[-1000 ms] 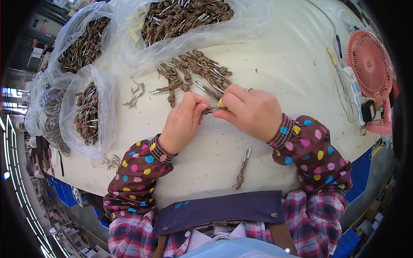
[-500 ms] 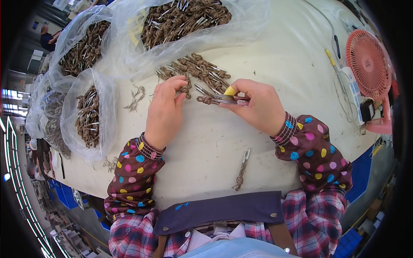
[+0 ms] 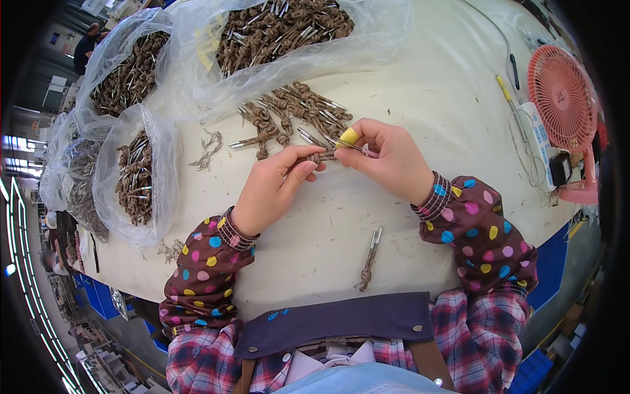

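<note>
Left hand (image 3: pixel 272 190) and right hand (image 3: pixel 387 157) each close their grip on one knotted brown cord (image 3: pixel 316 157) above the tabletop (image 3: pixel 420 98).

A coral-pink desk fan (image 3: pixel 563 98) stands at three o'clock on the white table (image 3: pixel 426 79), with a yellow-handled tool (image 3: pixel 504 87) just beside it. Clear plastic bags (image 3: pixel 134 171) of knotted brown cords fill ten to twelve o'clock. A single knotted cord (image 3: pixel 369 260) lies alone at six o'clock, beside loose scraps (image 3: pixel 207 146) at ten.
</note>
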Tool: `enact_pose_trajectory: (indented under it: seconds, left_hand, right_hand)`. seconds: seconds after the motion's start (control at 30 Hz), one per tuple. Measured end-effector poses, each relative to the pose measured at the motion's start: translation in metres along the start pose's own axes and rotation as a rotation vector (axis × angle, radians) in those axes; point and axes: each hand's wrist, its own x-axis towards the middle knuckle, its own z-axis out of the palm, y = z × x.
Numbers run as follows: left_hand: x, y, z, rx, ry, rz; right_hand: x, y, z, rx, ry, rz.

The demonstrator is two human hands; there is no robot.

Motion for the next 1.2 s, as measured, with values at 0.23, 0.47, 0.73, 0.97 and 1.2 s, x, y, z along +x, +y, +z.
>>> enact_pose_trajectory:
  seconds: [0.23,0.47,0.73,0.97,1.2]
  left_hand:
    - [0.004,-0.007,-0.006,0.089,0.071,0.051]
    - [0.018,0.003,0.013,0.537,0.024,0.375]
    - [0.017,-0.001,0.007,0.703,0.180,0.355]
    - [0.009,0.012,-0.014,-0.685,0.263,-0.100]
    - [0.010,-0.001,0.006,-0.739,0.245,-0.135]
  right_hand:
    - [-0.006,-0.011,-0.006,-0.111,0.000,0.016]
    - [-0.018,-0.015,-0.004,-0.331,-0.394,-0.302]
    - [0.001,-0.014,-0.015,-0.123,0.080,-0.004]
    - [-0.004,-0.025,0.000,0.028,0.117,-0.138]
    - [0.000,-0.012,-0.007,0.257,-0.015,0.061]
